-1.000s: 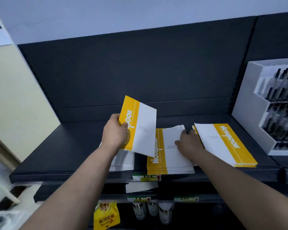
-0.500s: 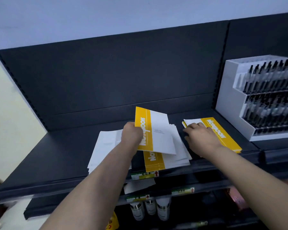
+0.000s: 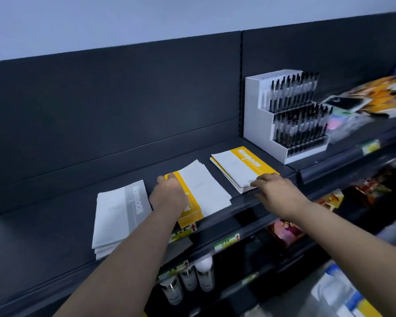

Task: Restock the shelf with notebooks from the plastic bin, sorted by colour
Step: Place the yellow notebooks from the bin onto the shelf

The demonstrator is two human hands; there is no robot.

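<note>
Three stacks of notebooks lie on the dark shelf [image 3: 55, 216]. A grey-striped stack [image 3: 119, 213] is on the left. The middle stack [image 3: 204, 191] has yellow stripes, and my left hand [image 3: 168, 197] lies on its yellow edge, fingers curled over the top notebook. The right yellow-striped stack [image 3: 240, 168] sits near the shelf's front edge. My right hand [image 3: 274, 191] touches its near corner with fingers fairly straight. No plastic bin is visible.
A white tiered display [image 3: 256, 115] full of black pens stands at the right of the shelf. Packaged stationery [image 3: 364, 104] lies beyond it. Lower shelves carry silver cans [image 3: 188, 282], snack bags [image 3: 284, 232] and price labels [image 3: 183, 229].
My left hand has lowered the yellow notebook it held up onto the middle stack. My right hand went from the middle stack to the right stack's near corner. The view swung right.
</note>
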